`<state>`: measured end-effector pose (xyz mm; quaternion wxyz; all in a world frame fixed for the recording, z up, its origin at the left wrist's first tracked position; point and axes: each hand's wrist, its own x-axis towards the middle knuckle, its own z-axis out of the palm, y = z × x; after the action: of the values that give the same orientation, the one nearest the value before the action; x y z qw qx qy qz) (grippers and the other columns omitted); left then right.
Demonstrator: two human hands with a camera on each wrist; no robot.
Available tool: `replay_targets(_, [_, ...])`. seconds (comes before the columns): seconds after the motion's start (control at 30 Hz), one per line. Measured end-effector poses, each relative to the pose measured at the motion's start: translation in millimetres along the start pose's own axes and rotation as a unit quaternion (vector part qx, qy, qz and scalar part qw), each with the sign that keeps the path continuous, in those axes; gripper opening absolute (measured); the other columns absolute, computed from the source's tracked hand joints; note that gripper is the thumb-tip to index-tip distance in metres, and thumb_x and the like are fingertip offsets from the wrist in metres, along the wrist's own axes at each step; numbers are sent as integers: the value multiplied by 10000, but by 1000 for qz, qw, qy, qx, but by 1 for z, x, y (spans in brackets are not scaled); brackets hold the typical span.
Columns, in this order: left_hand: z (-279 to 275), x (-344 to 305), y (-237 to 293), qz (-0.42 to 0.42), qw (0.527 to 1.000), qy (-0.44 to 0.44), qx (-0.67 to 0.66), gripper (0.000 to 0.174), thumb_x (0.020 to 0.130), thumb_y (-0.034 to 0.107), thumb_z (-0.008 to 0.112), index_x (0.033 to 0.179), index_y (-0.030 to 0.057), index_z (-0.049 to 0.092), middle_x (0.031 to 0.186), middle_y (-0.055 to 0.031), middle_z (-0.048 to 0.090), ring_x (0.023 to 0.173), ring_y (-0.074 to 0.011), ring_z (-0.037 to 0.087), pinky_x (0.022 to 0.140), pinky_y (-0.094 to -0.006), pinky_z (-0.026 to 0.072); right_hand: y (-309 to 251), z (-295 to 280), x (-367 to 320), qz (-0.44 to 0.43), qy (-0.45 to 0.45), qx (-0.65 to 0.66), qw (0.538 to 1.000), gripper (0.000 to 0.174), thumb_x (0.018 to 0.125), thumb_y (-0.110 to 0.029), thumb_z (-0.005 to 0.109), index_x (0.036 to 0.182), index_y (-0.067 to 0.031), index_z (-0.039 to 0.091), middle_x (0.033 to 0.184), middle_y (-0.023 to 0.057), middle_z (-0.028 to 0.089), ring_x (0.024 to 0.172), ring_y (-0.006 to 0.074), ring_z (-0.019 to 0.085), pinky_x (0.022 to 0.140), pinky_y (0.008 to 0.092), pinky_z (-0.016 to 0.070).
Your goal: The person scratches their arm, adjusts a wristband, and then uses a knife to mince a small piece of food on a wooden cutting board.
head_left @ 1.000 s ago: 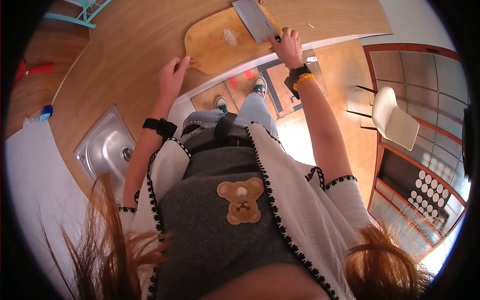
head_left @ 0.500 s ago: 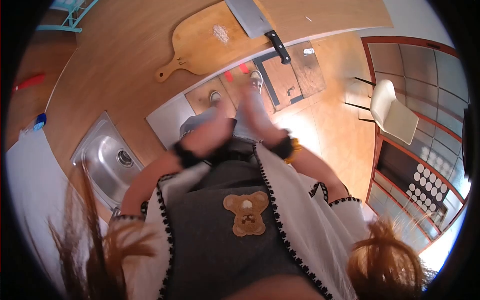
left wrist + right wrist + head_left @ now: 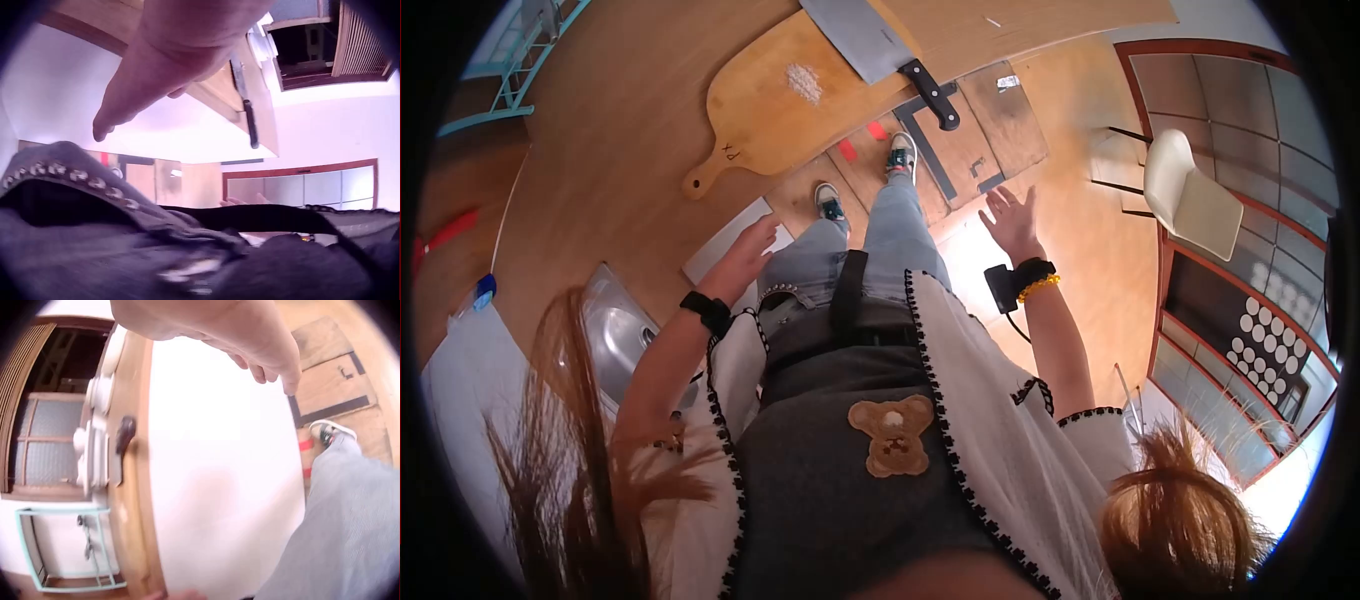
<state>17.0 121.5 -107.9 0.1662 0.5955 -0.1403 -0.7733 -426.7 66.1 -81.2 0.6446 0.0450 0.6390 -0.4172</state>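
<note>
A paddle-shaped wooden cutting board (image 3: 745, 115) lies on the counter, holding a small pile of white bits (image 3: 804, 84). The cleaver (image 3: 855, 38) rests across its right part, its black handle (image 3: 932, 95) jutting past the counter's front edge. Low beside the left hip, my left hand (image 3: 750, 250) holds nothing; its fingers (image 3: 115, 109) extend loosely in the left wrist view. My right hand (image 3: 1015, 222) is out to the right, fingers spread and holding nothing. In the right wrist view, the right hand (image 3: 231, 331) hangs away from the counter, with the cleaver handle (image 3: 126, 432) farther off.
A steel sink (image 3: 615, 335) is set into the counter at left. A turquoise rack (image 3: 525, 65) stands at the far left. White dishes (image 3: 97, 447) show behind the board in the right wrist view. A cream chair (image 3: 1190, 200) stands on the floor at right.
My right hand has left the cleaver handle and my left hand the board's handle. Both came together before my waist, then moved apart to either side. Cleaver and board stay together.
</note>
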Motion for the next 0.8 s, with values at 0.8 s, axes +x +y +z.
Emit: replay_targets(0.8, [35, -45, 40, 15, 999, 36, 38, 670, 913, 470, 458, 1394, 20, 336, 1475, -141, 269, 1379, -245, 198, 1117, -343, 115, -7, 43, -38, 69, -213, 147, 963, 939, 811, -780, 179, 1429, -73, 164, 1446, 233, 258, 1312, 427, 291, 1002, 696, 192])
